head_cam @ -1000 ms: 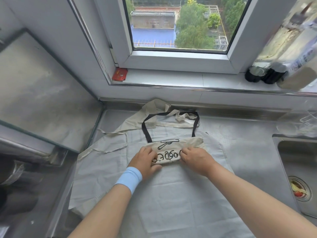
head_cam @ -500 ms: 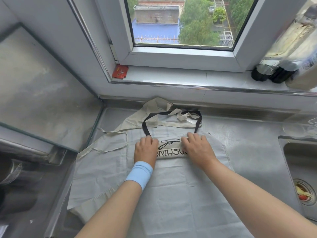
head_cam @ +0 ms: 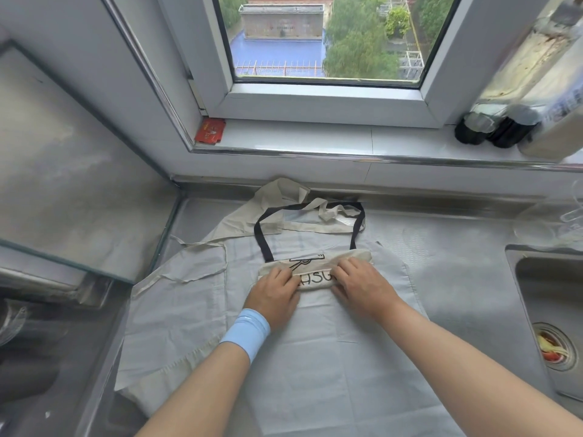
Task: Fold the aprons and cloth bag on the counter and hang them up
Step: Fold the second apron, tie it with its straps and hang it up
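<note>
On the steel counter (head_cam: 457,279), from back edge toward front edge: pale grey apron (head_cam: 315,357), spread flat, near end cut off by the view. At the right edge: sink (head_cam: 552,310), also cut off. Against the back edge: beige apron (head_cam: 277,197), bunched, mostly hidden under the grey one. On top, toward the back: cloth bag (head_cam: 347,257), folded into a narrow band, long axis left to right, black handles (head_cam: 262,234) looping toward the back edge. Shows a black drawing and the letters "HSU"; remaining letters covered. Left hand (head_cam: 274,294) and right hand (head_cam: 362,285): fingers curled, pinching the fold at either end. On the left wrist: blue wristband (head_cam: 246,334).
</note>
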A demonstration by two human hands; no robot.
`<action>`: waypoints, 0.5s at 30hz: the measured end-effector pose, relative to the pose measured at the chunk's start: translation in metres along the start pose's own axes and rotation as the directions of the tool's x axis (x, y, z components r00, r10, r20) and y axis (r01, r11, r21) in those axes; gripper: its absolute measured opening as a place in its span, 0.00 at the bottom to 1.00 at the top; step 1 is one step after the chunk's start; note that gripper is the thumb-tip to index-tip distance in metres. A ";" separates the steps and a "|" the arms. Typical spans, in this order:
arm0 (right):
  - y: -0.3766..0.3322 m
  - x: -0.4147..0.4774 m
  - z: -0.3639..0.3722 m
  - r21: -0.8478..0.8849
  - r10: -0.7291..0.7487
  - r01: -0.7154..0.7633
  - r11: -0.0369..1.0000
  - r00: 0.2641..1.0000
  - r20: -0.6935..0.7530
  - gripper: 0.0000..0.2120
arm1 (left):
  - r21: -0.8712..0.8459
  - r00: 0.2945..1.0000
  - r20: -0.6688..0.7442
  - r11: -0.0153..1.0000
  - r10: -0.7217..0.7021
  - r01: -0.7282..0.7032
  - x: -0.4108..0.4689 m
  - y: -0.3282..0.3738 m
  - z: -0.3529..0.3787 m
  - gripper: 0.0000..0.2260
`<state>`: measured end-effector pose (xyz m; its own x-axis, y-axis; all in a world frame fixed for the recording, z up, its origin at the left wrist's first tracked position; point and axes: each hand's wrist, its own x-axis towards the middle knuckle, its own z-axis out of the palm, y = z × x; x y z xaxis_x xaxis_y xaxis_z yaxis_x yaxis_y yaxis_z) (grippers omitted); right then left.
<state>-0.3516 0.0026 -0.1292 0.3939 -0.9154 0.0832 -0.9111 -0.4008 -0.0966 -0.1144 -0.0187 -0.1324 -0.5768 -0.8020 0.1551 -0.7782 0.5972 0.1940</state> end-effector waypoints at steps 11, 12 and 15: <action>0.011 0.024 -0.015 -0.049 0.150 -0.143 0.988 0.975 0.165 0.04 | -0.202 0.934 0.232 0.926 -0.271 0.319 0.012 -0.030 -0.023 0.06; 0.013 0.027 -0.015 -0.018 0.169 -0.169 0.985 0.971 0.168 0.05 | -0.223 0.916 0.246 0.902 -0.316 0.371 0.016 -0.030 -0.025 0.06; 0.015 0.037 -0.014 0.024 0.252 -0.262 0.965 0.946 0.205 0.12 | -0.294 0.840 0.305 0.795 -0.448 0.531 0.027 -0.031 -0.027 0.05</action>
<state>-0.3524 -0.0368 -0.1133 0.1679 -0.9744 -0.1493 -0.9793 -0.1475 -0.1387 -0.0993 -0.0586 -0.1079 -0.2114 -0.9442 -0.2525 -0.8520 0.0514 0.5210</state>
